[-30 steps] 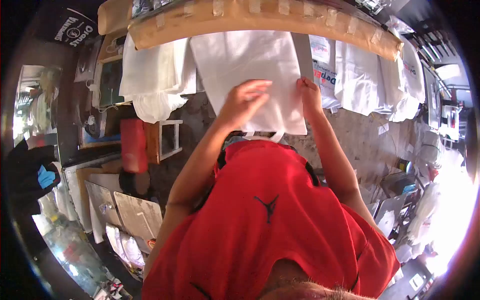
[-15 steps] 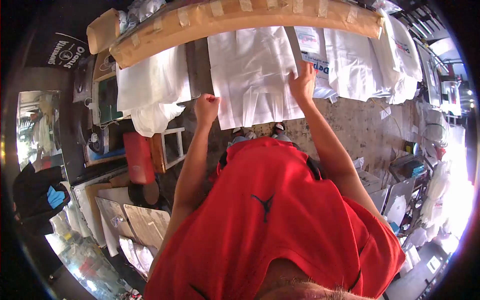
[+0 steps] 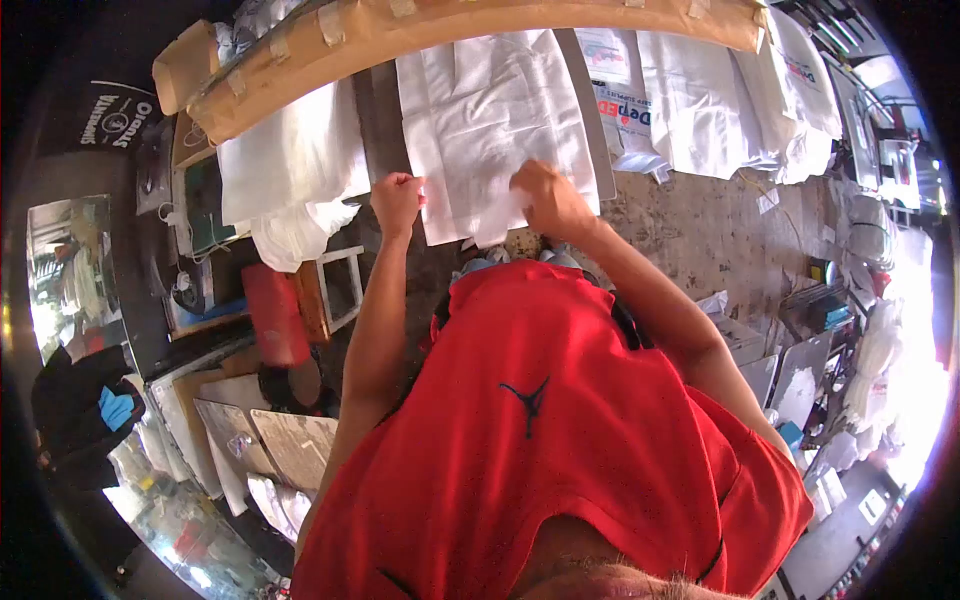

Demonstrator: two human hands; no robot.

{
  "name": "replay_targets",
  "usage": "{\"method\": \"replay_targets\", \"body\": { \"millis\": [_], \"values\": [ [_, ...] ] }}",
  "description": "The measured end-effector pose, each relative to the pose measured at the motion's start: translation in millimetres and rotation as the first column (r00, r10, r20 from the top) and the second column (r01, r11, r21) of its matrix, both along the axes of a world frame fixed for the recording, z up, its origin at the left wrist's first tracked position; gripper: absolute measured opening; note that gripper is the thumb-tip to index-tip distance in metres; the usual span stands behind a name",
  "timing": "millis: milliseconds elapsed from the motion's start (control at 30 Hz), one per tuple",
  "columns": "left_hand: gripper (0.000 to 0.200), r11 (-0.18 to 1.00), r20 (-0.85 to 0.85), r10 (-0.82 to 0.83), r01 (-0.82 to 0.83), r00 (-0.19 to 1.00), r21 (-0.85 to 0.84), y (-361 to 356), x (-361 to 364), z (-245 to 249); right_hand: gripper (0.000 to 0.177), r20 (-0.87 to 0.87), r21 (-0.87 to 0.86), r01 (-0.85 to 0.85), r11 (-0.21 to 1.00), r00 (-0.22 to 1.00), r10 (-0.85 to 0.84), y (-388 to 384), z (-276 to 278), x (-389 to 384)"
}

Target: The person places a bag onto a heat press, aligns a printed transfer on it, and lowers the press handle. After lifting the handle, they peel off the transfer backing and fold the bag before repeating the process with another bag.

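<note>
A white cloth bag (image 3: 495,120) hangs down from the edge of a cardboard-wrapped table (image 3: 330,40) in front of me. My left hand (image 3: 397,200) is closed in a fist and grips the bag's left edge near its lower corner. My right hand (image 3: 545,198) lies over the bag's lower middle, with the fingers bunching the cloth. My red shirt (image 3: 540,430) fills the lower middle of the view and hides my legs.
More white bags, some with printed lettering (image 3: 625,110), hang along the table edge to the right, and a white pile (image 3: 290,170) hangs to the left. A red box (image 3: 272,315) and flat boards (image 3: 285,440) lie on the floor at left. Clutter stands at the right.
My right hand has slid from the bag's right edge down to its lower middle. My left hand left the bag's face, closed into a fist and took the left edge.
</note>
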State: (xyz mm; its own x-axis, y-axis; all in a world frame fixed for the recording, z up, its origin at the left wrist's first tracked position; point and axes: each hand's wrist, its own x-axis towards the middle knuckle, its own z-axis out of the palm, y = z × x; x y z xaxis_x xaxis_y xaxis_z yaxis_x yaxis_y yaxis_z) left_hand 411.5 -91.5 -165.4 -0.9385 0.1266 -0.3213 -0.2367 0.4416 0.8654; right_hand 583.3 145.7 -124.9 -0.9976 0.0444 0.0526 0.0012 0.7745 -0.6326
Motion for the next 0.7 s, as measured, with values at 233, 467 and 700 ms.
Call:
{"method": "replay_targets", "body": {
  "millis": [233, 467, 700],
  "values": [
    [0.015, 0.999, 0.027, 0.026, -0.027, 0.999, 0.029, -3.4, -5.2, -7.3, 0.048, 0.209, -0.084, -0.104, 0.991, 0.971, 0.119, -14.4, -43.0, 86.0],
    [0.016, 0.999, 0.027, 0.004, -0.005, 1.0, 0.052, -9.9, -2.0, -10.8, 0.019, 0.481, -0.199, 0.069, 0.978, 0.876, 0.036, -4.9, -4.1, 75.3],
    [0.017, 0.961, -0.503, -0.17, 0.03, 0.847, -0.274, 15.2, -22.5, 7.2, 0.04, 0.025, 0.016, -0.086, 0.996, 0.996, 0.086, -43.2, 15.1, 31.4]
  ]
}}
